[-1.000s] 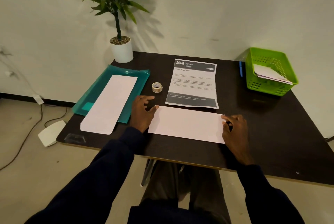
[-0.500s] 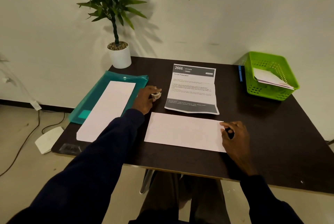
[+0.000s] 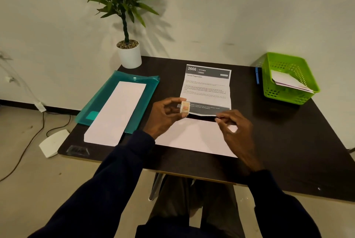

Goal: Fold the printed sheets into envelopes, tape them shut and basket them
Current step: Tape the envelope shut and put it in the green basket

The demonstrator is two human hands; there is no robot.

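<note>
Pinched between the thumb and fingers of our left hand (image 3: 165,116) was the small tape roll (image 3: 185,107), lifted clear of the dark table (image 3: 288,141) and held just above the near edge of the printed sheet (image 3: 207,88). Our right hand (image 3: 237,134) hovered close beside it, its thumb and forefinger drawn together near the roll; whether they had caught a strip of tape we could not tell, as that part was blurred.

Under both hands lay the pale envelope (image 3: 192,137), flat on the table with its long side towards us and partly covered by our right hand. Just beyond it the printed sheet lay unfolded, creased across, its dark header reading "2666 KITCHEN".

To the left a stack of blank envelopes (image 3: 117,112) rested on a teal plastic folder (image 3: 148,91), overhanging it towards the table's front edge. At the far right corner stood the green basket (image 3: 295,97), with folded paper (image 3: 288,82) already inside, and a blue pen (image 3: 257,75) lay just beside its left wall. A potted plant (image 3: 127,26) stood at the far left corner against the wall.
</note>
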